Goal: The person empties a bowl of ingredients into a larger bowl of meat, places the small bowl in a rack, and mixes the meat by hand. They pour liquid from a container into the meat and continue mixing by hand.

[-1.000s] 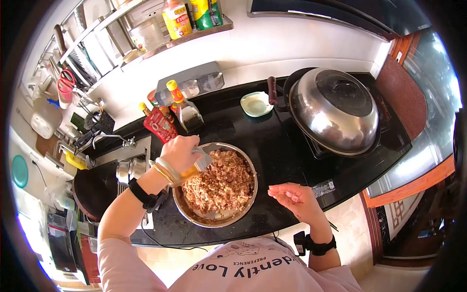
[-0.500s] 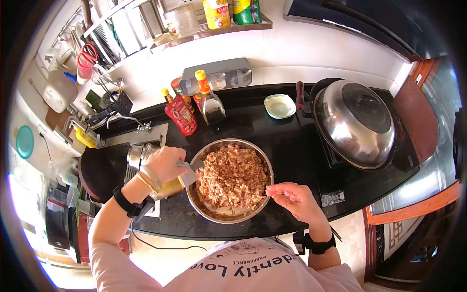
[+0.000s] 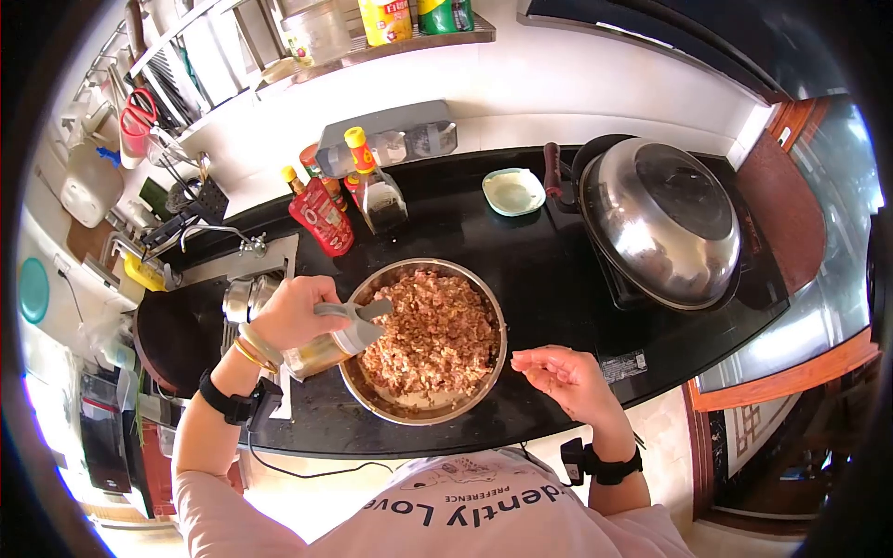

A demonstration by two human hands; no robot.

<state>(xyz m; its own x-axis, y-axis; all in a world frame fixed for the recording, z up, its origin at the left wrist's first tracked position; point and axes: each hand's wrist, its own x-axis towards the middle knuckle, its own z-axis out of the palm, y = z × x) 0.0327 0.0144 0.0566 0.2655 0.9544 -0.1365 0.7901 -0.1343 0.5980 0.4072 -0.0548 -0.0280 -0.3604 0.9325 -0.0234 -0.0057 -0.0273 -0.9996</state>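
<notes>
A round metal bowl [image 3: 498, 372] full of minced meat [image 3: 433, 330] stands near the front edge of the black counter. My left hand [image 3: 296, 314] grips the grey handle of a clear oil pot [image 3: 321, 353], which is tilted with its grey spout over the bowl's left rim. Yellowish liquid shows inside the pot. To the right of the bowl my right hand [image 3: 563, 377] hovers, apart from the rim, fingers partly spread and holding nothing.
Behind the bowl stand a red sauce bottle [image 3: 321, 216] and a dark bottle with a yellow cap [image 3: 377, 191]. A pale green dish [image 3: 513, 192] lies at the back. A lidded wok [image 3: 660, 223] sits at the right, and a sink [image 3: 279, 270] lies left.
The oil pot has tilted further, its spout now reaching over the meat. My right hand has come away from the bowl's rim. The whole view has shifted slightly.
</notes>
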